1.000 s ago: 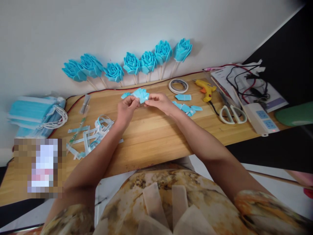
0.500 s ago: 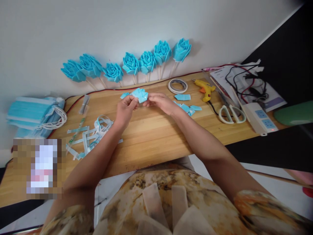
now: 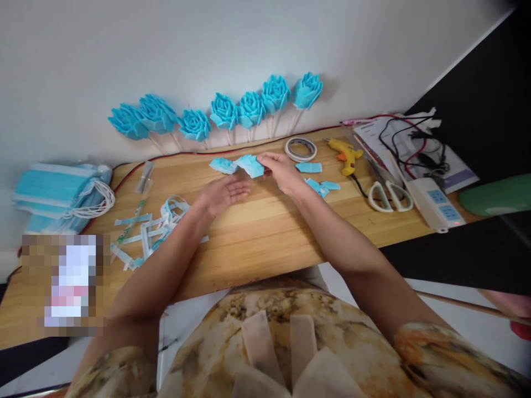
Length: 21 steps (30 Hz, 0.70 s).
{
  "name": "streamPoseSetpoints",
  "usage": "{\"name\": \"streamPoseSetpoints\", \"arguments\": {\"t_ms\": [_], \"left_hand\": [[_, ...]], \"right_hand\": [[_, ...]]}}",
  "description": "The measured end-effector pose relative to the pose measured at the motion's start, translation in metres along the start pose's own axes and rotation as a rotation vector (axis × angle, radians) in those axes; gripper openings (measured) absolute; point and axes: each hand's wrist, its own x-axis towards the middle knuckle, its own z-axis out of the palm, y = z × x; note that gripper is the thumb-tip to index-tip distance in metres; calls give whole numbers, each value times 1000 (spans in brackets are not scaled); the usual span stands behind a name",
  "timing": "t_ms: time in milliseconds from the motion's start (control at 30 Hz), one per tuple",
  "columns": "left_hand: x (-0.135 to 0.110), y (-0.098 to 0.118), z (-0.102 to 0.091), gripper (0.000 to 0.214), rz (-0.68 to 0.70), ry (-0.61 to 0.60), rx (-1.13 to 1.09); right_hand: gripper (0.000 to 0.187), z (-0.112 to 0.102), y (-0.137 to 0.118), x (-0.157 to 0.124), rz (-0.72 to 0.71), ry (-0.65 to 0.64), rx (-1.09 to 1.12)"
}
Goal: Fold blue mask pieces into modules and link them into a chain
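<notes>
My right hand [image 3: 279,170] pinches a folded piece of light blue mask fabric [image 3: 251,166] by its right edge, above the table. Palm up, with fingers stretched out, my left hand [image 3: 226,194] is just below and left of that piece and holds nothing. Behind it sits another small bundle of blue fabric [image 3: 222,165]; whether it touches the held piece I cannot tell. Right of my right hand lie several cut blue pieces [image 3: 309,167]. Along the wall stand several blue fabric flowers [image 3: 224,110] on thin sticks.
On the right are a roll of tape [image 3: 301,149], a yellow glue gun [image 3: 346,155], scissors [image 3: 390,197] and a power strip [image 3: 442,204]. On the left, blue face masks [image 3: 58,188] are stacked near cut strips [image 3: 145,232]. A blurred-out patch covers the table's left corner.
My left hand has let go of the blue fabric piece, dropped lower and spread its fingers. My right hand keeps the piece, which now shows more of its length.
</notes>
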Motion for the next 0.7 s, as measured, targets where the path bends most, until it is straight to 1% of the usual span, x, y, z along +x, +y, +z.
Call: {"name": "streamPoseSetpoints", "arguments": {"t_ms": [100, 200, 300, 367, 467, 533, 633, 700], "left_hand": [[5, 1, -5, 32, 12, 22, -54], [9, 1, -7, 33, 72, 44, -96], [13, 2, -8, 27, 114, 106, -194], [16, 2, -9, 24, 127, 131, -225], [19, 0, -12, 18, 165, 123, -177], [21, 0, -12, 13, 195, 123, -140], [21, 2, -10, 12, 204, 131, -115], [22, 8, -8, 16, 188, 128, -94]], "right_hand": [[29, 3, -5, -3, -16, -8, 8], [28, 6, -15, -10, -17, -54, -33], [26, 3, -25, -22, 14, -142, -188], [25, -1, -27, -32, 47, -160, -313], [26, -6, -22, -46, 79, -177, -424], [23, -7, -14, -52, 99, -198, -436], [13, -6, -3, -54, 124, -168, -413], [18, -5, 1, -52, 124, -149, -441]]}}
